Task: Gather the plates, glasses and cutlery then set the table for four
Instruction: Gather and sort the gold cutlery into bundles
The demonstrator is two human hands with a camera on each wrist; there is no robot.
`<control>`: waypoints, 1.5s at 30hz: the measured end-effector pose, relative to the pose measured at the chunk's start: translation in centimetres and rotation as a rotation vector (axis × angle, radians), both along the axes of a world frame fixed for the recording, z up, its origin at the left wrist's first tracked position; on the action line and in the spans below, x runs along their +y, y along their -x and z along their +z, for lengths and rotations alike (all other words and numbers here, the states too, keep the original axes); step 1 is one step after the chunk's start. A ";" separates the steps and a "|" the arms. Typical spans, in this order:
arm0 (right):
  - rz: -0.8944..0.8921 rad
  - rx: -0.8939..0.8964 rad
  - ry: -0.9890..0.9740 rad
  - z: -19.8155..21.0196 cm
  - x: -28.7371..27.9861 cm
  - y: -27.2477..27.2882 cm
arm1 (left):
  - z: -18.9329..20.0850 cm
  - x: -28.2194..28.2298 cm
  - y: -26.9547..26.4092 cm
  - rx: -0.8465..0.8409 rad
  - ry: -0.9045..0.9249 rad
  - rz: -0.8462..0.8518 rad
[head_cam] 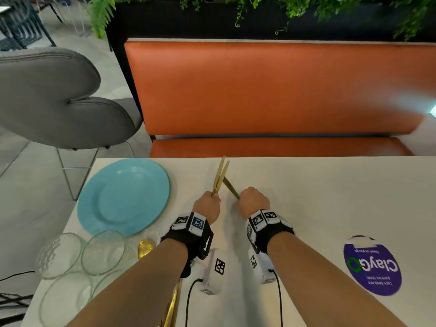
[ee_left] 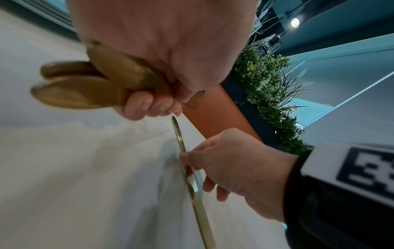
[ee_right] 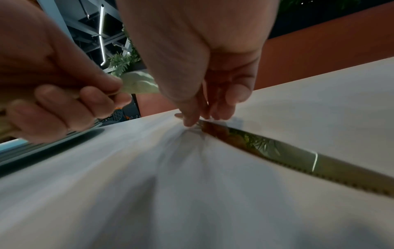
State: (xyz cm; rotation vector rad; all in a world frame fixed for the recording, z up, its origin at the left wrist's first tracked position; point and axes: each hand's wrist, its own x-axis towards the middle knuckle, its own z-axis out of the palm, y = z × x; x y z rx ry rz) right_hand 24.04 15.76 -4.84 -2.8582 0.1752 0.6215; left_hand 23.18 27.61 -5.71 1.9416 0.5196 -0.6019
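My left hand point(head_cam: 208, 202) grips a bunch of gold cutlery point(head_cam: 220, 177), handles pointing up and away; the left wrist view shows gold spoon bowls point(ee_left: 74, 91) sticking out below the fist point(ee_left: 153, 104). My right hand point(head_cam: 250, 199) pinches a gold knife point(head_cam: 231, 190) that lies on the white table point(head_cam: 318, 197). Its serrated blade point(ee_right: 298, 156) runs back under the wrist, with the fingertips point(ee_right: 192, 120) on it. A blue plate point(head_cam: 122, 197) sits to the left, near the table's far edge. Several clear glasses point(head_cam: 101, 252) stand at the near left corner.
One gold spoon point(head_cam: 145, 247) lies by the glasses, and more gold cutlery point(head_cam: 173, 303) shows under my left forearm. An orange bench point(head_cam: 271, 90) runs behind the table and a grey chair point(head_cam: 52, 97) stands at the left. A purple sticker point(head_cam: 372, 265) marks the table's right.
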 end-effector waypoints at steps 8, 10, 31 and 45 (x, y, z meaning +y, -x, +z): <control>-0.112 0.059 0.008 0.6 -0.6 -0.1 | -0.6 -0.3 -0.6 -0.002 0.070 0.050; -0.106 0.099 0.016 0.8 -1.3 0.4 | -0.4 -0.6 -0.6 -0.004 0.052 0.038; 0.556 -0.040 0.257 6.2 -5.3 15.0 | 4.1 -4.6 7.9 0.007 -0.039 -0.525; 0.316 -0.155 -0.006 6.0 -2.8 20.4 | 4.2 -3.3 16.7 0.151 0.258 -0.453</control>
